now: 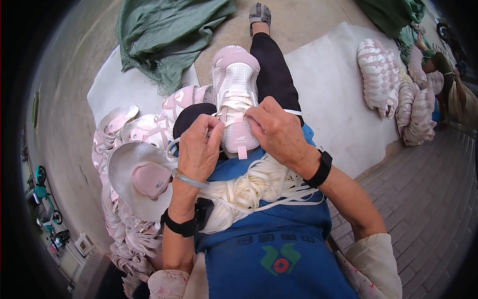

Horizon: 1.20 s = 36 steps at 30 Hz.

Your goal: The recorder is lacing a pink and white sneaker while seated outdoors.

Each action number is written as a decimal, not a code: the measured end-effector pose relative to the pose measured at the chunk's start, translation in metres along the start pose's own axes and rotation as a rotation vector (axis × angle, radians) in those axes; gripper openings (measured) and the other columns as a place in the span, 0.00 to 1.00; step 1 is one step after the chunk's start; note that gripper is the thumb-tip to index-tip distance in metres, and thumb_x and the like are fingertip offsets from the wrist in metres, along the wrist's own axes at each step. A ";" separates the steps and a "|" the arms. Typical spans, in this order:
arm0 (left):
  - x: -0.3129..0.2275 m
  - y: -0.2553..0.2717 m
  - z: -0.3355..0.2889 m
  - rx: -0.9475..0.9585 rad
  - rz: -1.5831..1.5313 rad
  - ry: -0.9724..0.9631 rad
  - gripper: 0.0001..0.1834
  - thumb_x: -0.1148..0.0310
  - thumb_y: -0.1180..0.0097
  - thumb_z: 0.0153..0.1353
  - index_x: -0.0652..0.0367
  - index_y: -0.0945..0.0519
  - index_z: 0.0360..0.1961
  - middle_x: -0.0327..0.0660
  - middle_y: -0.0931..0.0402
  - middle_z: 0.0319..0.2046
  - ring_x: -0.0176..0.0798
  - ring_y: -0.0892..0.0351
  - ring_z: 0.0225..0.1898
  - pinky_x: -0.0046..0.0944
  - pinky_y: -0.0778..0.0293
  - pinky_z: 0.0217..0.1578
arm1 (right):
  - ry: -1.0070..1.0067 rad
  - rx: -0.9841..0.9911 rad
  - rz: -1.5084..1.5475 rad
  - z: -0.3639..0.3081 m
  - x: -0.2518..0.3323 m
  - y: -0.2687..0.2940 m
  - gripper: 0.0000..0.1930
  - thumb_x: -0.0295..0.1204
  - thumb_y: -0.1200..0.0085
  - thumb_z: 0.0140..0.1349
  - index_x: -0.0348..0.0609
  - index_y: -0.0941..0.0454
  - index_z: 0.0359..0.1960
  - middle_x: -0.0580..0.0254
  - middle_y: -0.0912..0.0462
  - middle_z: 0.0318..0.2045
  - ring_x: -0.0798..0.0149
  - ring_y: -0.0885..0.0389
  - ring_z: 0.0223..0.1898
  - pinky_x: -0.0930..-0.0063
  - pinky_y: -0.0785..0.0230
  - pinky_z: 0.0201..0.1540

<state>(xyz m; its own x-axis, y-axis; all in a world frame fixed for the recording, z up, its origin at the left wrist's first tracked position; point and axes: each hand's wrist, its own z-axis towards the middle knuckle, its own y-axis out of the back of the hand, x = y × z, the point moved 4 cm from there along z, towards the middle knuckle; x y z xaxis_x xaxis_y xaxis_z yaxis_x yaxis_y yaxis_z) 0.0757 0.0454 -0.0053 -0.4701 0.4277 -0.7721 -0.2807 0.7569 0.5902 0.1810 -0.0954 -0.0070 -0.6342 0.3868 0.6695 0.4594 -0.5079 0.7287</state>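
Observation:
A pink and white shoe upper [236,74] rests on my lap, toe pointing away and its tongue [239,137] toward me. Cream lace crosses its lower eyelets. At the left edge of the opening, my left hand [200,144] is closed, thumb and forefinger pinching the shoelace. My right hand [280,130] is closed at the opposite edge, its fingertips on the lace beside the tongue; the fingers partly hide what lies under them. A tangled bundle of cream shoelaces [244,192] lies across my blue apron [279,254], just below both wrists.
Stacked pink and white uppers [149,184] crowd my left side. More stacks [381,77] lie on the white sheet [333,89] at right, near another person [460,94]. Green cloth [164,37] is bunched at the far left. Scooters [45,199] stand at the left rim.

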 end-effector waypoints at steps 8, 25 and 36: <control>0.007 0.001 0.000 0.056 -0.098 0.078 0.08 0.69 0.41 0.60 0.63 0.25 0.32 0.33 0.30 0.22 0.26 0.36 0.25 0.29 0.35 0.27 | -0.172 0.369 0.408 0.013 -0.019 0.000 0.01 0.23 0.47 0.49 0.38 0.24 0.23 0.57 0.28 0.22 0.58 0.26 0.23 0.68 0.34 0.25; 0.002 -0.002 -0.001 0.088 -0.073 0.033 0.09 0.70 0.41 0.59 0.63 0.27 0.28 0.39 0.30 0.18 0.35 0.34 0.19 0.34 0.35 0.22 | 0.085 0.124 -0.072 0.020 0.024 -0.003 0.06 0.26 0.42 0.54 0.39 0.24 0.30 0.55 0.28 0.32 0.56 0.20 0.29 0.65 0.27 0.29; 0.019 -0.003 -0.002 0.116 -0.143 0.025 0.11 0.70 0.40 0.53 0.63 0.30 0.27 0.46 0.29 0.19 0.47 0.26 0.22 0.42 0.30 0.27 | 0.036 0.330 -0.435 0.035 0.043 -0.028 0.06 0.28 0.42 0.52 0.39 0.25 0.26 0.53 0.26 0.33 0.52 0.19 0.27 0.61 0.27 0.28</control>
<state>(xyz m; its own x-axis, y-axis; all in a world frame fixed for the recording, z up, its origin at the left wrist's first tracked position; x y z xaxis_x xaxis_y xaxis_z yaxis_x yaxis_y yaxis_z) 0.0660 0.0503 -0.0217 -0.4533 0.3001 -0.8393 -0.2488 0.8616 0.4424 0.1624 -0.0374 0.0066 -0.8272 0.4781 0.2954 0.3173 -0.0366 0.9476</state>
